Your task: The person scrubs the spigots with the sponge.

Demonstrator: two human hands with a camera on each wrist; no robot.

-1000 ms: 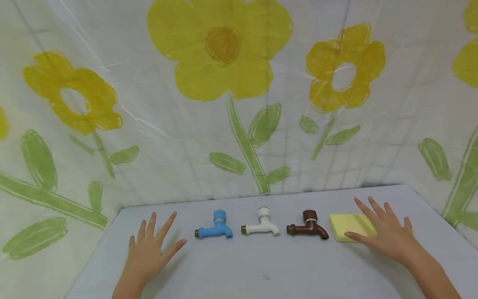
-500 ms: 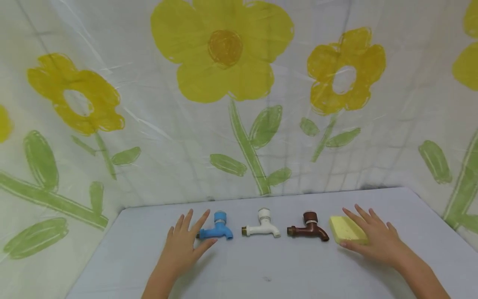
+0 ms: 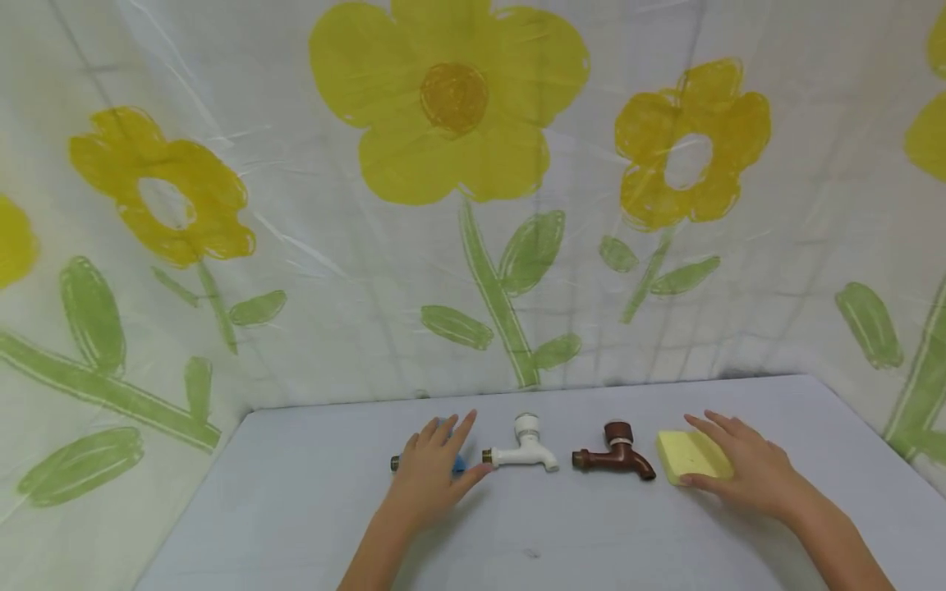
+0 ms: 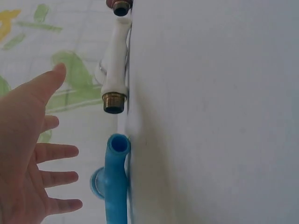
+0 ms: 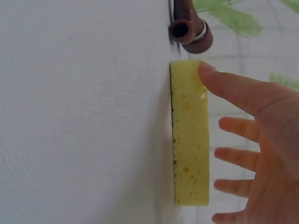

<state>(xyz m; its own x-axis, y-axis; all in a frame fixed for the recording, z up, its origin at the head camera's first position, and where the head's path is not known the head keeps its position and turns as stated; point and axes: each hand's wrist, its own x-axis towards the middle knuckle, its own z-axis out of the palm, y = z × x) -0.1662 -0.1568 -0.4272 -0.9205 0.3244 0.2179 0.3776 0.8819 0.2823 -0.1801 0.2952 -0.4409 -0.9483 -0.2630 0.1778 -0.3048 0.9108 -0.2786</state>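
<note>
My left hand (image 3: pixel 427 484) hovers with fingers spread over the blue tap (image 4: pixel 116 186), hiding most of it in the head view. In the left wrist view a gap shows between its fingertips and that tap. A white tap (image 3: pixel 528 453) with a brass thread lies just right of the left thumb. Farther right is a dark red-brown tap (image 3: pixel 619 460). Over the right side of a yellow sponge (image 3: pixel 686 456) is my right hand (image 3: pixel 757 474), its fingers extended and apart. The right thumb tip overlaps the sponge's edge in the right wrist view.
All these things lie in one row on a pale table (image 3: pixel 532 525). Behind it hangs a white curtain (image 3: pixel 355 345) printed with yellow flowers and green leaves, close to the table's back edge.
My left hand has moved right, from beside the blue tap to over it. My right hand has shifted slightly left and its fingers have drawn closer together above the sponge.
</note>
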